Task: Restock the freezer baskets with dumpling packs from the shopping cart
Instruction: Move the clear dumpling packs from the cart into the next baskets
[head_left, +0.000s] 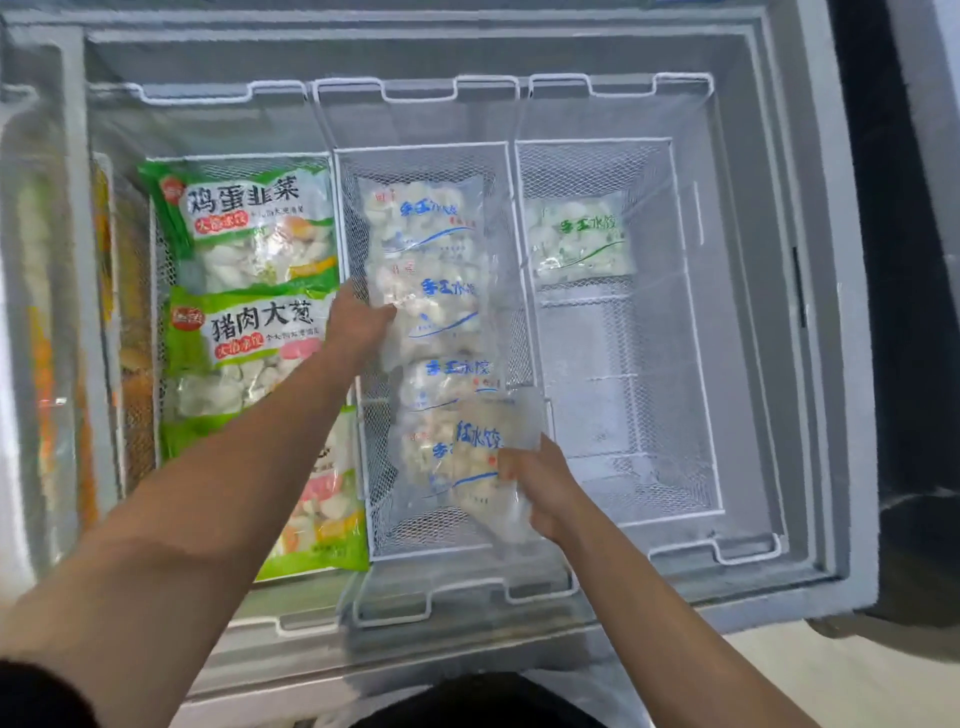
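Three white wire baskets hang side by side in an open chest freezer. The middle basket (511, 218) holds several clear dumpling packs with blue print. My left hand (358, 325) grips the left edge of the second pack (431, 306) in that row. My right hand (545, 486) holds another clear blue-print pack (488, 452), tilted above the near end of the middle basket. The left basket (156, 270) is filled with green dumpling packs (249, 228). The right basket (685, 322) holds one clear pack with green print (579, 239) at its far end.
The freezer's grey rim (821, 312) frames the baskets. Orange and yellow packs (104, 244) lie in a further section at the far left. A dark object (914, 260) stands to the right of the freezer. The shopping cart is out of view.
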